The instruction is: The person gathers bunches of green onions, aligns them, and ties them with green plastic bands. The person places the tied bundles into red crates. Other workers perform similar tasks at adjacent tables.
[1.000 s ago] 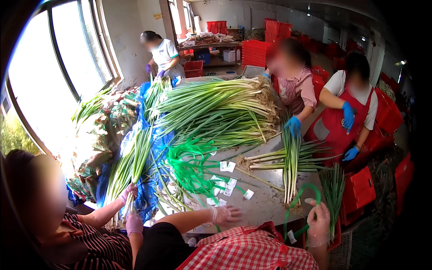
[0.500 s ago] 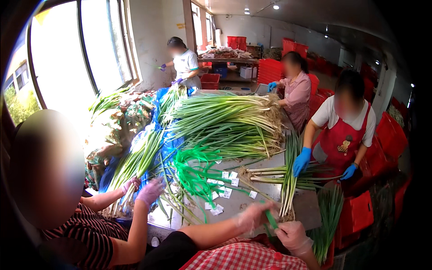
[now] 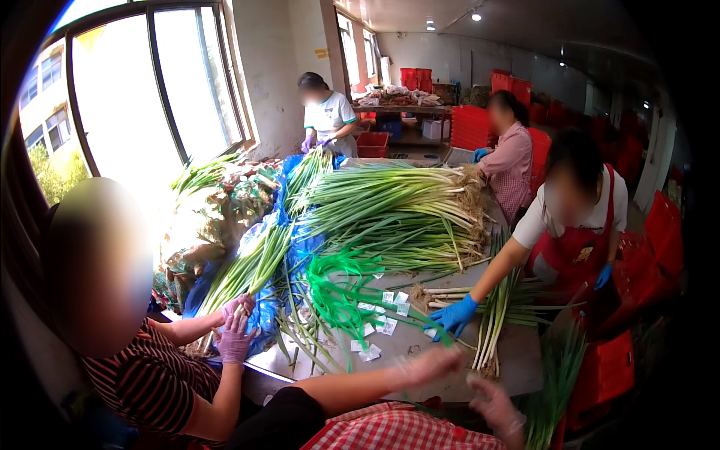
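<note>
My left hand (image 3: pixel 431 365), in a thin clear glove, reaches over the near table edge, its fingers blurred beside a green mesh strip (image 3: pixel 444 337). I cannot make out whether it grips that strip. My right hand (image 3: pixel 499 409), also in a clear glove, is raised at the edge, fingers apart and nothing visible in them. Just beyond lies a bunch of green onions (image 3: pixel 493 330), roots toward me, crossing another bunch (image 3: pixel 442 298). A co-worker's blue-gloved hand (image 3: pixel 455 315) spreads over the table near my left hand. Green mesh strips (image 3: pixel 337 292) with white tags (image 3: pixel 386 325) lie left.
A large green onion pile (image 3: pixel 405 202) covers the far part of the metal table (image 3: pixel 420 382). At left a person in a striped shirt (image 3: pixel 150 375) handles onions (image 3: pixel 247 262). Red crates (image 3: pixel 600 375) and upright onions (image 3: pixel 555 382) stand at right. Two more people work farther back.
The green strip stretched between my hands is no longer seen there, and my hands have separated. The co-worker's blue glove has moved left from the onion bunch toward the strips and tags.
</note>
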Demonstrator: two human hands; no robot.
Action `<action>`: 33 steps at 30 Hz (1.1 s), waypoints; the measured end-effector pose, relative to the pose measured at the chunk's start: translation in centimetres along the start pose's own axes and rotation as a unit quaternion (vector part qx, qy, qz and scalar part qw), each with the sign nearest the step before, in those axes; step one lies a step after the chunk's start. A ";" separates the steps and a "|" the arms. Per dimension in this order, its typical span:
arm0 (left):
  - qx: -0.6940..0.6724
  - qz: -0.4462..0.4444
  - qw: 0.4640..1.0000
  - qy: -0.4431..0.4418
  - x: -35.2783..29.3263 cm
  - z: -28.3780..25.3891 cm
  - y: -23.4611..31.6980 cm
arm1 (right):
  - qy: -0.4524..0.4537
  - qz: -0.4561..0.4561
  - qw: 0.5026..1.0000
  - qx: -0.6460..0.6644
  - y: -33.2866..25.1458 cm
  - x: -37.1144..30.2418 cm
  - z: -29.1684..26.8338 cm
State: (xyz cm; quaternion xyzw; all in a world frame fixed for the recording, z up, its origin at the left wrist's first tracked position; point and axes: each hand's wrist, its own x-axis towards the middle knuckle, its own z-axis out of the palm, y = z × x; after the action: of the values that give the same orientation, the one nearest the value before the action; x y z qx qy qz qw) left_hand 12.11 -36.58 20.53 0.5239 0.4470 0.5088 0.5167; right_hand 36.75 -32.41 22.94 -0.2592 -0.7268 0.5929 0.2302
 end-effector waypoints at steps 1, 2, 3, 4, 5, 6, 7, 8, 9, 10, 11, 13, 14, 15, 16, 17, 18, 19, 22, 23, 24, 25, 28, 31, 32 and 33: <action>0.105 -0.075 0.987 -0.092 -0.4 2.1 2.0 | -0.003 -0.003 0.996 0.093 -2.2 1.2 0.5; 0.205 -0.148 0.951 -0.178 -0.8 4.0 3.9 | -0.010 -0.005 0.983 0.183 -4.6 2.6 0.9; 0.151 -0.058 0.979 -0.124 -1.0 5.7 2.8 | -0.023 -0.005 0.980 0.200 -5.1 2.8 0.9; 0.097 0.033 0.993 -0.066 -1.4 8.1 0.4 | -0.038 -0.004 0.975 0.217 -5.5 3.1 0.9; 0.043 0.025 0.996 -0.080 -1.3 8.2 0.8 | -0.057 -0.003 0.984 0.168 -5.2 3.5 0.3; -0.011 0.014 0.995 -0.094 -1.3 8.5 1.2 | -0.077 -0.002 0.990 0.119 -5.2 3.8 0.0; -0.065 -0.095 0.979 -0.171 -1.0 7.3 1.8 | 0.037 -0.040 0.985 0.165 -5.4 3.6 1.0; -0.117 -0.202 0.943 -0.236 -1.0 6.2 2.6 | 0.093 -0.047 0.977 0.184 -6.4 4.0 1.1; -0.057 -0.215 0.934 -0.281 -0.2 4.8 1.7 | 0.150 -0.051 0.967 0.200 -7.4 4.5 1.3; 0.012 -0.137 0.958 -0.251 0.4 3.9 0.5 | 0.207 -0.055 0.952 0.217 -8.2 5.1 1.7; 0.077 -0.055 0.970 -0.223 0.7 3.7 0.1 | 0.274 -0.066 0.939 0.198 -8.4 5.6 2.2; 0.184 0.066 0.975 -0.108 0.7 3.5 -0.7 | 0.229 -0.061 0.950 0.205 -8.2 5.4 2.2; 0.098 0.103 0.987 -0.071 0.7 3.1 0.1 | 0.208 -0.060 0.954 0.209 -8.1 5.2 1.9; 0.013 0.139 0.990 -0.031 0.8 2.4 1.2 | 0.158 -0.020 0.979 0.130 -8.1 5.0 1.5; -0.073 0.173 0.982 0.008 0.9 1.7 2.5 | 0.146 -0.032 0.988 0.034 -8.1 5.1 2.1; -0.034 0.195 0.980 0.002 0.4 1.0 5.9 | 0.136 -0.040 0.988 -0.062 -7.8 5.1 2.6; -0.009 0.186 0.982 -0.029 0.5 0.2 5.8 | 0.120 -0.050 0.979 -0.159 -8.3 5.6 3.3; 0.016 0.177 0.982 -0.061 0.7 -0.6 5.5 | 0.127 -0.010 0.991 -0.035 -9.5 5.9 5.0; 0.032 0.152 0.985 -0.079 1.1 -1.4 5.3 | 0.116 -0.022 0.989 -0.092 -9.0 5.2 5.3; 0.032 0.182 0.979 -0.088 1.1 -1.4 5.5 | 0.118 -0.019 0.983 -0.138 -8.5 4.6 4.9; 0.033 0.210 0.973 -0.093 0.9 -1.7 5.7 | 0.155 -0.035 0.977 -0.141 -8.3 4.3 5.0; 0.031 0.192 0.977 -0.086 1.0 -1.9 5.7 | 0.194 -0.051 0.969 -0.145 -8.1 4.1 5.2; -0.054 0.160 0.977 -0.132 1.5 -1.7 4.4 | 0.364 -0.106 0.908 -0.178 -8.3 3.3 6.8; -0.042 0.129 0.981 -0.139 1.4 -1.1 4.5 | 0.419 -0.120 0.900 -0.004 -10.2 3.8 7.7; -0.020 0.125 0.980 -0.151 1.5 -0.8 4.4 | 0.429 -0.094 0.899 -0.003 -10.3 3.1 7.8; -0.010 0.137 0.978 -0.159 1.6 -0.3 4.1 | 0.437 -0.067 0.897 -0.002 -10.6 2.5 7.9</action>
State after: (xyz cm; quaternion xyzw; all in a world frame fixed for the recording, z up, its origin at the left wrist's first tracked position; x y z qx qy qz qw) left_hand 11.69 -35.24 24.67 0.6495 0.2776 0.4891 0.5117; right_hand 28.72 -38.38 31.86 -0.4433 -0.5696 0.4020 0.5634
